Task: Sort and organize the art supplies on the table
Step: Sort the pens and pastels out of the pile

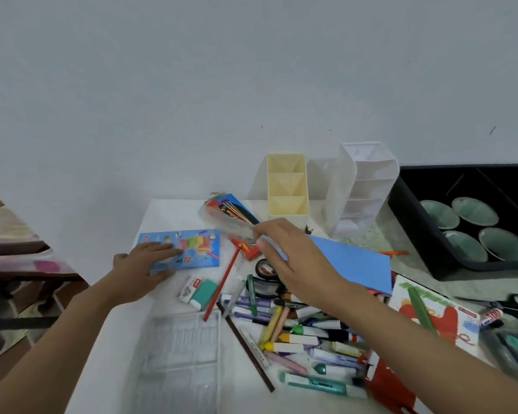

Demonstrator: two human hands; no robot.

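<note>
My left hand (145, 265) lies flat on a blue box of coloured pencils (192, 249) at the table's left. My right hand (293, 258) hovers over the middle and pinches the end of a clear packet of paint brushes (228, 216), which is blurred. A heap of markers and crayons (305, 333) spreads below it. A red pencil (222, 285) and a dark pencil (245, 348) lie slanted. A cream organizer (287, 189) and a white organizer (362, 186) stand at the back.
A blue book (356, 261) lies right of my hand. A clear plastic tray (183, 357) sits at the front, an eraser pack (198, 289) above it. A dark bin with green bowls (473, 222) stands far right; scissors (509, 306) and a colouring book (431, 312) lie near.
</note>
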